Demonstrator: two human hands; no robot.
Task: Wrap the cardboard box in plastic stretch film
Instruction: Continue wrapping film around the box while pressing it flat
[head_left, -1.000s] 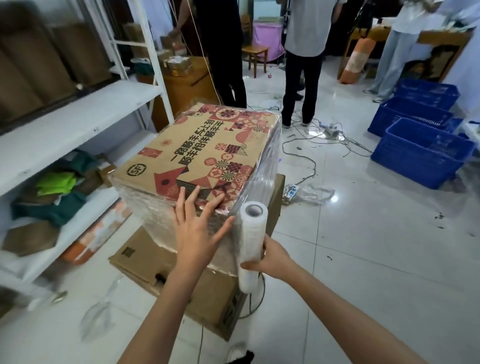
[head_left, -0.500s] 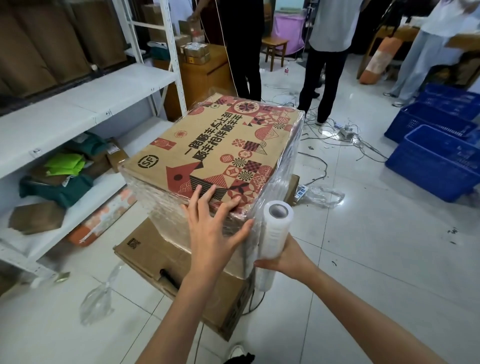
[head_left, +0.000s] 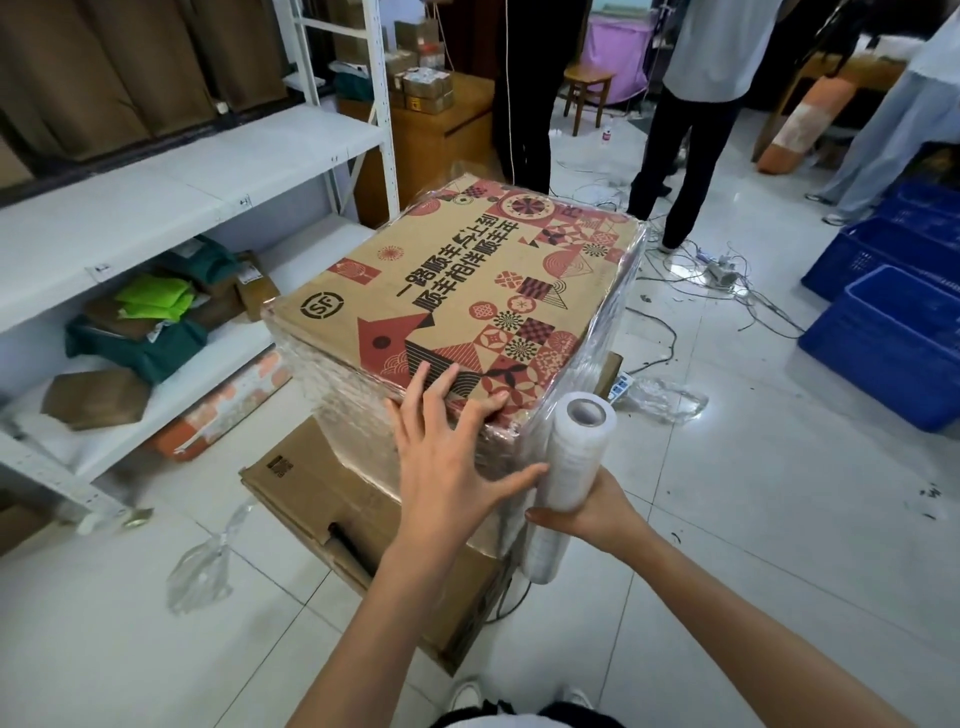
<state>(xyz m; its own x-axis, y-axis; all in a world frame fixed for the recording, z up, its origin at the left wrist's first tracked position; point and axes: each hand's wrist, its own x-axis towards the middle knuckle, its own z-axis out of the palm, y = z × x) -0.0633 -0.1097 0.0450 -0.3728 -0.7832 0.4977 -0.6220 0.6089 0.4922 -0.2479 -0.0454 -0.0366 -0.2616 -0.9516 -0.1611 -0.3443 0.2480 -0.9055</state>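
A cardboard box (head_left: 467, 291) with red patterns and black characters on top stands on a plain brown carton (head_left: 332, 519). Clear stretch film covers its sides. My left hand (head_left: 447, 447) lies flat on the box's near corner, fingers spread over the top edge and thumb against the filmed side. My right hand (head_left: 592, 512) grips a white roll of stretch film (head_left: 571, 467), held upright right against the box's near right corner. Film runs from the roll onto the box's right side.
A white metal shelf unit (head_left: 171, 208) with parcels stands to the left. Blue crates (head_left: 888, 338) sit at the right. Cables and a power strip (head_left: 722, 273) lie on the tiled floor behind the box. Several people stand beyond it. Scraps of film (head_left: 202, 566) lie on the floor.
My view has shifted closer and further over the box. Both hands keep their hold: left on the corner, right on the roll at the corner.
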